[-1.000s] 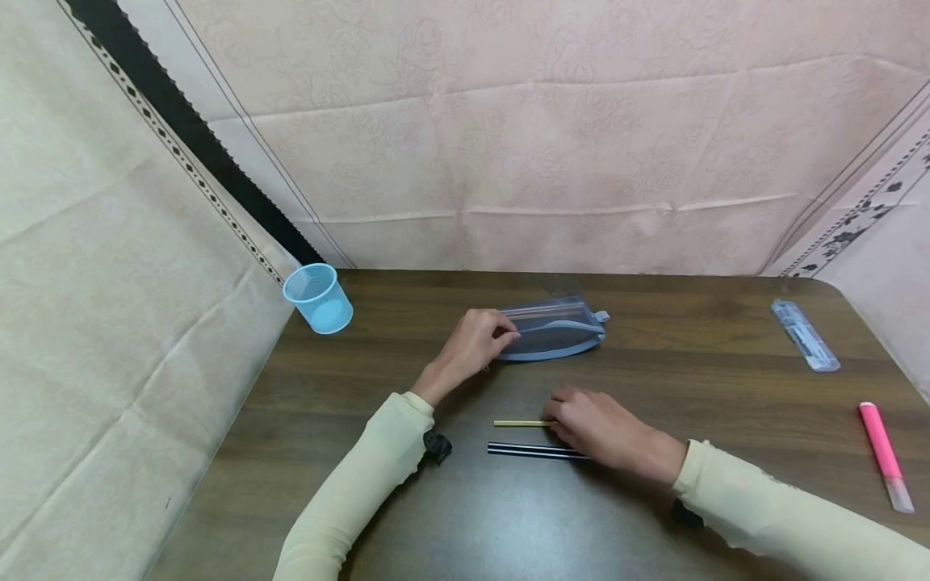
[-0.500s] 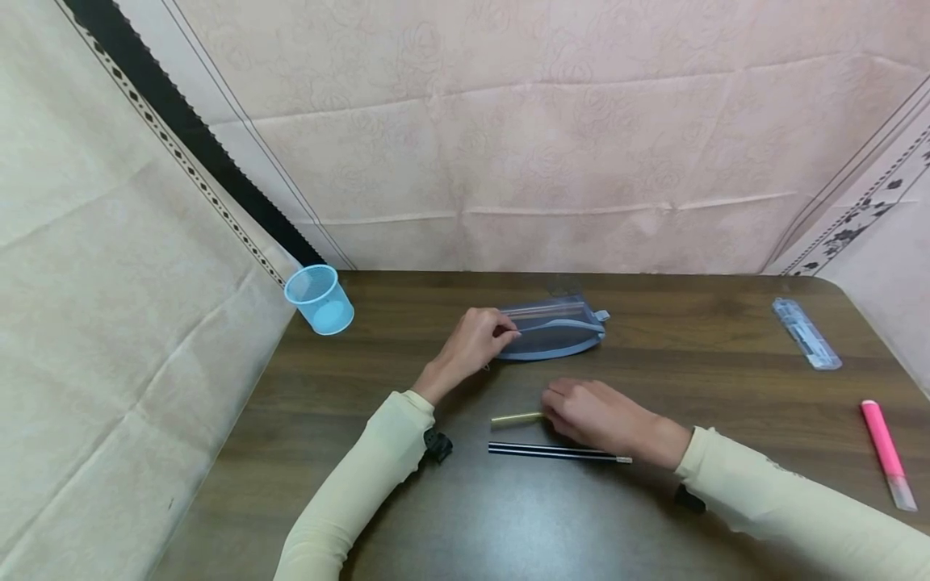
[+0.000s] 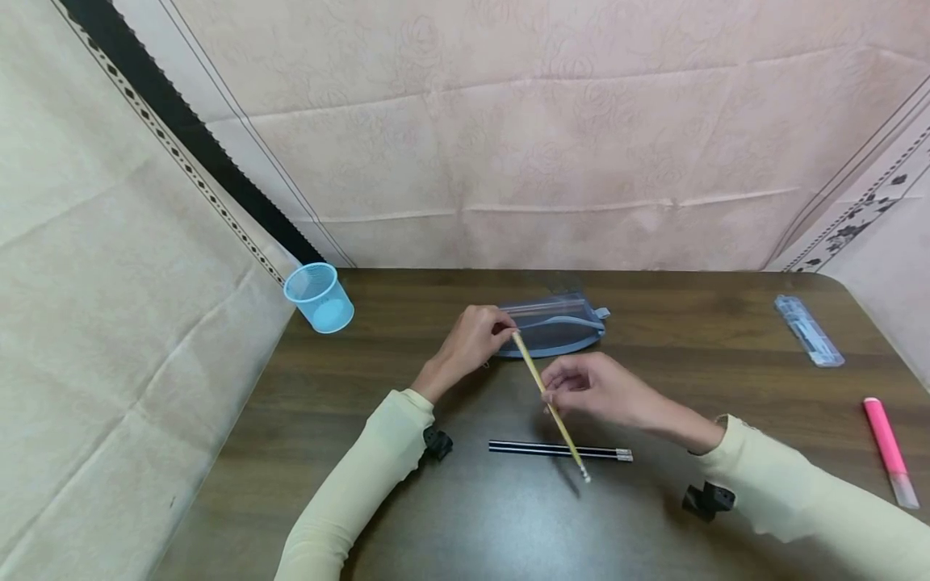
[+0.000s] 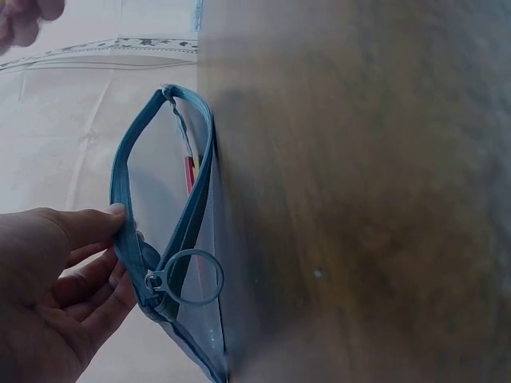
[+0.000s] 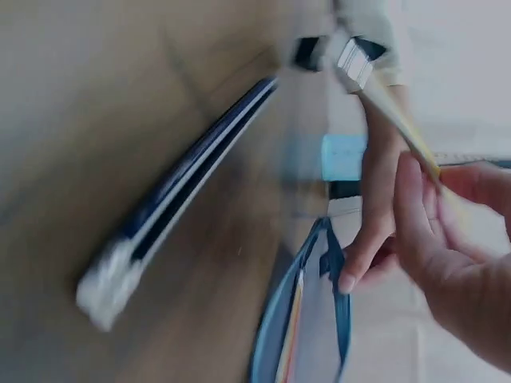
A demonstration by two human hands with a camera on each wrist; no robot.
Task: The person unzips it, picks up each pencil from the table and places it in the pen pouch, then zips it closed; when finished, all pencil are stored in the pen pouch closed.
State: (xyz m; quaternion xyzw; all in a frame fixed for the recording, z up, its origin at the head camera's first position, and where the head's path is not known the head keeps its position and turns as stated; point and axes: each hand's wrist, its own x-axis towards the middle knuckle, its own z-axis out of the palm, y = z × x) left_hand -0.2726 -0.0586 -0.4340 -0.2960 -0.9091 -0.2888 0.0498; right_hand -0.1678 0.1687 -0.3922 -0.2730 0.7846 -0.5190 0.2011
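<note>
My left hand [image 3: 471, 343] pinches the rim of a blue see-through zip pencil case [image 3: 555, 340]. In the left wrist view the case's mouth gapes, with a ring-shaped zip pull [image 4: 196, 277] hanging at one end. Slim red and yellow items [image 4: 190, 171] show inside it. A yellow pencil [image 3: 563, 428] is held off the table between the thumb and fingers of my right hand [image 3: 603, 391]. It slants, eraser end toward me, its far end near the left fingertips and the case. Below it, black striped pencils [image 3: 523, 448] lie side by side on the table.
A light blue plastic cup [image 3: 320, 300] stands at the table's far left corner. Toward the right lie a flat blue packet [image 3: 809, 331] and a pink marker [image 3: 886, 444]. Patterned cloth [image 3: 567, 161] hangs behind the table.
My right hand has lifted the yellow pencil off the table and swung it from lying crosswise to pointing at the case. The left hand has stayed on the case.
</note>
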